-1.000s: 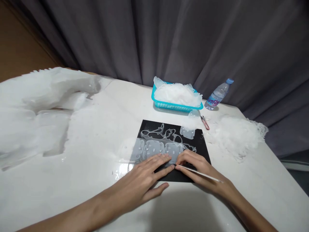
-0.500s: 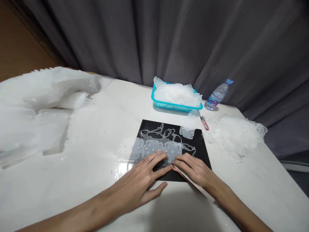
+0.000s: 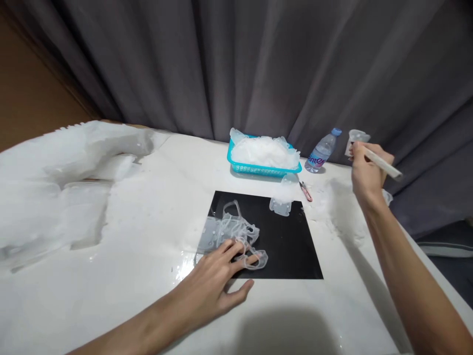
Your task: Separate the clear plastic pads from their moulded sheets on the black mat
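Note:
My left hand (image 3: 218, 273) lies with its fingers spread on the near left of a black mat (image 3: 286, 246). A tangle of clear plastic scrap strips (image 3: 240, 229) loops around and past its fingertips. Beneath the tangle, part of a translucent plastic sheet with moulded pieces (image 3: 210, 235) shows. High on the right, my right hand (image 3: 369, 170) is closed on a pale stick-like tool (image 3: 382, 162), whose kind I cannot make out. A small translucent piece (image 3: 356, 138) shows at its fingertips. One loose translucent piece (image 3: 281, 206) rests at the mat's far edge.
Behind the mat stands a blue basket (image 3: 254, 168) heaped with translucent pieces. To its right are a water bottle (image 3: 320, 152) and small red-handled snips (image 3: 306, 191). Whitish scrap (image 3: 338, 207) lies below my right hand. Large stacks of translucent sheets (image 3: 84, 197) cover the left side.
My right hand has lifted off the mat and moved up and right with the tool and a translucent piece. The scrap strips have bunched leftward near my left hand, which stays put.

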A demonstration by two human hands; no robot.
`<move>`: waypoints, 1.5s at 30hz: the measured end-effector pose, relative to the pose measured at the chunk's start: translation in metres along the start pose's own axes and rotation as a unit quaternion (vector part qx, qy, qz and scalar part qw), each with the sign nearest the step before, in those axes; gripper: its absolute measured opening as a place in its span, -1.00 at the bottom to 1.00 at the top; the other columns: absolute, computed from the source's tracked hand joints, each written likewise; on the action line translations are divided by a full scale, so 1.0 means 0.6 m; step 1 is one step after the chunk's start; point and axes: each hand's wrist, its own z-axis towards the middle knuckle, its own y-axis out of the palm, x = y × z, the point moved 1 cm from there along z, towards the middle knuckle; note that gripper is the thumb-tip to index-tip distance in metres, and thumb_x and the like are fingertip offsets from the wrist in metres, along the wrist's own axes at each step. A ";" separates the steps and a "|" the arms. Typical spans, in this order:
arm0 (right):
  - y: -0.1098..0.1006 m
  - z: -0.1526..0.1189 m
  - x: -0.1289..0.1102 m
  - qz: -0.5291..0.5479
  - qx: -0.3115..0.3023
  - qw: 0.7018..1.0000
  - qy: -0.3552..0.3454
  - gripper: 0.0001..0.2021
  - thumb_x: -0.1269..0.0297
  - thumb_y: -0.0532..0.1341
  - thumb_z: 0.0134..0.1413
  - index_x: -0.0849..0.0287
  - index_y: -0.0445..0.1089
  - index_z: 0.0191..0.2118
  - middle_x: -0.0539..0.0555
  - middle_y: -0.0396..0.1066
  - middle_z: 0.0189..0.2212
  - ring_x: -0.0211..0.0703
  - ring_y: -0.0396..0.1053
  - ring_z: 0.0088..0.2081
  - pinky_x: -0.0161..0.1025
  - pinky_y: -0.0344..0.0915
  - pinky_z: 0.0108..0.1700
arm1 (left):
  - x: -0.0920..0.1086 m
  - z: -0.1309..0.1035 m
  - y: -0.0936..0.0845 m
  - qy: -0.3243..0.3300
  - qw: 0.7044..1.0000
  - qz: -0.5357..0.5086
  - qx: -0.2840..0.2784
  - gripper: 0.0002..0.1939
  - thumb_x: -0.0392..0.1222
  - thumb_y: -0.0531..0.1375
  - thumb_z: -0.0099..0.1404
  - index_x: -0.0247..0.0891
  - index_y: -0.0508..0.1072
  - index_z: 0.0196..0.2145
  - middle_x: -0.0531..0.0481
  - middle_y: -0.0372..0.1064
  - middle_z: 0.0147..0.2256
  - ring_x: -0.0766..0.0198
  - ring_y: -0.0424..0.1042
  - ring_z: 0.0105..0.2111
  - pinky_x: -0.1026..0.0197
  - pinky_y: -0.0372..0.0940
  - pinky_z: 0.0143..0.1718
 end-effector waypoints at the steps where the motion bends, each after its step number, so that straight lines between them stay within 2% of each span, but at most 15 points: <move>1: -0.008 0.011 0.003 0.000 -0.003 1.000 -0.008 -0.68 0.23 0.13 0.34 0.23 0.52 -0.38 0.15 0.50 -0.37 -0.02 0.49 -0.22 -0.08 0.40 -0.13 | 0.001 0.001 -0.004 0.006 1.000 -0.002 0.004 -0.50 -0.12 0.20 0.42 0.04 0.38 0.29 -0.11 0.41 0.10 -0.10 0.38 0.15 0.00 0.47 -0.05; 3: -0.014 -0.001 -0.004 0.002 -0.033 0.999 -0.034 -0.71 0.20 0.16 0.34 0.22 0.55 -0.33 0.16 0.52 -0.32 -0.02 0.49 -0.19 -0.08 0.39 -0.08 | 0.001 0.004 -0.010 0.021 1.000 0.001 0.009 -0.50 -0.13 0.21 0.41 0.03 0.38 0.28 -0.11 0.42 0.05 -0.06 0.41 0.10 0.09 0.47 -0.14; 5: -0.005 -0.046 -0.020 0.007 -0.082 0.995 -0.061 -0.72 0.20 0.15 0.37 0.19 0.56 -0.25 0.16 0.52 -0.26 -0.02 0.48 -0.17 -0.06 0.39 -0.05 | -0.001 0.007 -0.014 0.031 0.999 0.008 0.007 -0.48 -0.14 0.21 0.40 0.03 0.36 0.29 -0.11 0.41 0.04 -0.05 0.41 0.08 0.11 0.46 -0.16; 8: 0.029 -0.126 -0.035 0.028 -0.223 0.968 -0.114 -0.67 0.21 0.05 0.45 0.20 0.55 -0.08 0.21 0.47 -0.20 0.00 0.45 -0.17 -0.04 0.39 -0.05 | -0.006 0.008 -0.017 0.040 0.999 0.009 0.004 -0.47 -0.16 0.22 0.39 0.06 0.35 0.29 -0.12 0.31 0.16 -0.10 0.33 0.18 0.00 0.43 -0.02; 11: 0.048 -0.178 -0.037 0.052 -0.318 0.935 -0.144 -0.69 0.20 0.09 0.43 0.17 0.52 0.06 0.16 0.48 -0.24 -0.04 0.47 -0.22 -0.07 0.41 -0.07 | -0.011 0.017 -0.021 0.066 0.998 0.009 0.003 -0.53 -0.17 0.24 0.34 -0.03 0.40 0.19 -0.16 0.14 0.31 -0.18 0.14 0.32 -0.16 0.31 0.17; 13: 0.044 -0.194 -0.038 0.075 -0.361 0.922 -0.119 -0.68 0.19 0.12 0.43 0.13 0.46 0.15 0.11 0.50 -0.24 -0.08 0.47 -0.22 -0.07 0.40 -0.03 | -0.011 0.036 -0.026 0.089 0.996 0.016 -0.004 -0.61 -0.14 0.28 0.29 -0.12 0.44 0.08 -0.20 0.21 0.25 -0.21 0.17 0.29 -0.20 0.27 0.19; 16: 0.024 -0.200 -0.049 0.124 -0.400 0.908 -0.008 -0.68 0.15 0.18 0.40 0.10 0.42 0.17 0.07 0.50 -0.26 -0.12 0.47 -0.24 -0.11 0.39 -0.05 | -0.009 0.089 -0.040 0.117 0.993 0.026 -0.022 -0.70 -0.01 0.31 0.27 -0.20 0.44 -0.13 -0.15 0.39 -0.03 -0.09 0.39 0.03 -0.11 0.33 0.08; 19: 0.000 -0.204 -0.071 0.189 -0.385 0.899 0.092 -0.74 0.10 0.27 0.32 0.12 0.43 -0.01 0.06 0.50 -0.29 -0.11 0.49 -0.25 -0.16 0.42 -0.13 | -0.009 0.144 -0.057 0.148 0.988 0.037 -0.032 -0.65 0.12 0.31 0.29 -0.23 0.40 -0.27 -0.08 0.39 -0.20 0.00 0.42 -0.12 -0.03 0.33 0.00; 21: -0.015 -0.209 -0.087 0.236 -0.365 0.891 0.127 -0.79 0.09 0.29 0.29 0.12 0.41 -0.14 0.05 0.49 -0.31 -0.11 0.50 -0.26 -0.19 0.43 -0.18 | -0.013 0.157 -0.071 0.167 0.985 0.026 -0.040 -0.67 0.10 0.29 0.33 -0.23 0.38 -0.27 -0.05 0.39 -0.22 0.05 0.43 -0.14 0.01 0.33 -0.01; 23: -0.027 -0.218 -0.105 0.272 -0.380 0.874 0.134 -0.82 0.12 0.29 0.30 0.11 0.39 -0.20 0.04 0.49 -0.31 -0.13 0.49 -0.27 -0.22 0.42 -0.20 | -0.020 0.140 -0.083 0.175 0.984 0.018 -0.028 -0.80 -0.04 0.23 0.41 -0.23 0.40 -0.22 -0.05 0.41 -0.17 0.08 0.43 -0.13 0.05 0.32 0.00; 25: -0.034 -0.230 -0.122 0.292 -0.443 0.840 0.113 -0.88 0.17 0.27 0.32 0.10 0.40 -0.19 0.04 0.49 -0.26 -0.15 0.48 -0.24 -0.23 0.41 -0.17 | -0.030 0.099 -0.089 0.163 0.986 0.024 -0.001 -0.89 -0.23 0.11 0.48 -0.22 0.43 -0.13 -0.09 0.43 -0.11 0.10 0.43 -0.09 0.08 0.31 0.00; 28: -0.033 -0.251 -0.146 0.294 -0.539 0.788 0.051 -0.94 0.27 0.26 0.34 0.09 0.42 -0.21 0.03 0.48 -0.21 -0.17 0.45 -0.20 -0.23 0.36 -0.11 | -0.043 0.024 -0.080 0.132 0.991 0.021 0.000 -0.81 -0.24 0.09 0.50 -0.20 0.46 -0.02 -0.10 0.47 -0.07 0.11 0.46 -0.08 0.10 0.33 0.00; 32: -0.014 -0.275 -0.168 0.283 -0.576 0.767 0.014 -0.95 0.31 0.25 0.35 0.10 0.42 -0.21 0.01 0.45 -0.23 -0.18 0.41 -0.18 -0.23 0.32 -0.07 | -0.053 -0.038 -0.046 0.102 0.994 0.039 0.024 -0.63 -0.21 0.10 0.52 -0.19 0.37 0.23 -0.13 0.46 0.10 0.07 0.48 0.06 0.08 0.37 0.09; 36: 0.006 -0.289 -0.181 0.278 -0.580 0.766 -0.014 -0.96 0.30 0.25 0.36 0.10 0.42 -0.18 0.01 0.44 -0.21 -0.16 0.40 -0.13 -0.20 0.31 -0.01 | -0.055 -0.048 -0.027 0.080 0.995 0.043 0.037 -0.53 -0.19 0.09 0.52 -0.19 0.27 0.33 -0.16 0.39 0.20 0.02 0.45 0.13 0.02 0.42 0.11; 45: 0.013 -0.298 -0.186 0.264 -0.582 0.768 -0.043 -0.93 0.26 0.22 0.40 0.09 0.43 -0.17 0.04 0.48 -0.20 -0.12 0.40 -0.11 -0.13 0.33 0.02 | -0.046 -0.052 -0.024 0.076 0.993 0.065 0.058 -0.58 -0.20 0.07 0.53 -0.20 0.35 0.29 -0.20 0.41 0.19 -0.05 0.47 0.12 -0.08 0.46 0.08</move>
